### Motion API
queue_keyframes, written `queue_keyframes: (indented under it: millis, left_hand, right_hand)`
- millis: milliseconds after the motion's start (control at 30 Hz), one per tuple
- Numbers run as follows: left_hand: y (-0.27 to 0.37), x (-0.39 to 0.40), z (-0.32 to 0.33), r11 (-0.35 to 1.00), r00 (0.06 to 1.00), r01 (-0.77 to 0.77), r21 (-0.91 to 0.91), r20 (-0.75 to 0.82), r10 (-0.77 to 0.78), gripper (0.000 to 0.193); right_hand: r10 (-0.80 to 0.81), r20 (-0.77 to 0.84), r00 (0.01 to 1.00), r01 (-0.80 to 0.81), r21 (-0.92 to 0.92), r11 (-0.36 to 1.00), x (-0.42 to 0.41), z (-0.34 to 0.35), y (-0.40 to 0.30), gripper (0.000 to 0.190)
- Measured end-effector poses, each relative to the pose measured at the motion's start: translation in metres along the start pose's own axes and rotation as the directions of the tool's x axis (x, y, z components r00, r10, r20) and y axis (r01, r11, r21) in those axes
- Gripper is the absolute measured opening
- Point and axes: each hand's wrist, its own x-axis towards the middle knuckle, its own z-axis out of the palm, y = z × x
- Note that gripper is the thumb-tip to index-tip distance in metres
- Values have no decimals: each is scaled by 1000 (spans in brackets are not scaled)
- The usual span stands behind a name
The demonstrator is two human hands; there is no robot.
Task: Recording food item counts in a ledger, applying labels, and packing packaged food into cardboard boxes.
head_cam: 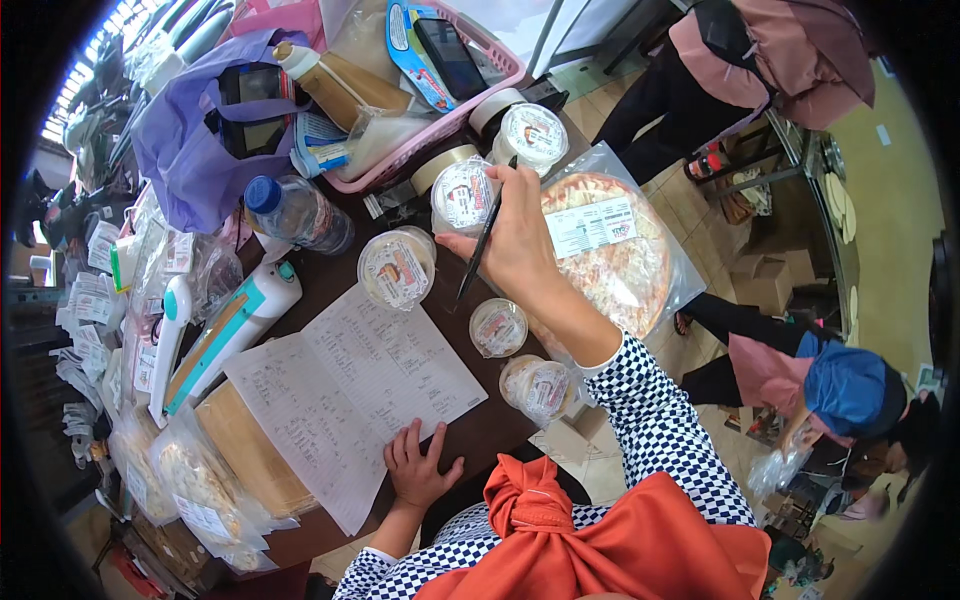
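My right hand [517, 232] has a black pen [484, 232] between its fingers. Its thumb and fingertips lie against the near side of a lidded plastic tub [461, 196] with a printed lid. Whether they also grip that tub, I cannot tell. My left hand [418, 463] rests with fingers spread at the lower edge of an open sheet of lined paper [352, 397] covered in handwriting. More lidded tubs stand around: one [396, 268] at the paper's top, one [498, 328] below my right hand, and one [538, 386] near the table edge. A bagged pizza [607, 247] lies under my right wrist.
A pink basket [435, 142] holds a phone [450, 58] and a sauce bottle [345, 86]. Leftward are a water bottle [300, 214], a teal-and-white bag sealer [229, 337] and bagged flatbreads [199, 495]. Two people [787, 367] stand beyond the table on the right.
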Motion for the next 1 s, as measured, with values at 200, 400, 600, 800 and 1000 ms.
queue_keyframes:
  millis: [200, 400, 600, 800, 1000]
  left_hand:
    - [0, 2, -1, 1000, 1000, -11, -5, -11, 11, 59]
    - [2, 1, -1, 1000, 1000, -17, -8, -7, 17, 59]
    - [2, 1, -1, 1000, 1000, 0, -10, -4, 0, 60]
    - [0, 2, 0, 997, 1000, -17, -70, -12, 16, 63]
    - [-3, 0, -1, 996, 1000, -7, -84, 5, 8, 64]
  right_hand:
    - [-42, 5, 999, 42, 69, 997, 2, -1, 6, 74]
    - [-56, 14, 998, 54, 117, 992, 2, -3, 8, 75]
    - [-128, -141, 982, 140, 80, 987, 1, 8, 7, 73]
    - [414, -150, 898, -157, 770, 618, -14, 32, 19, 72]
    - [186, -33, 982, -115, 673, 731, -21, 19, 18, 43]
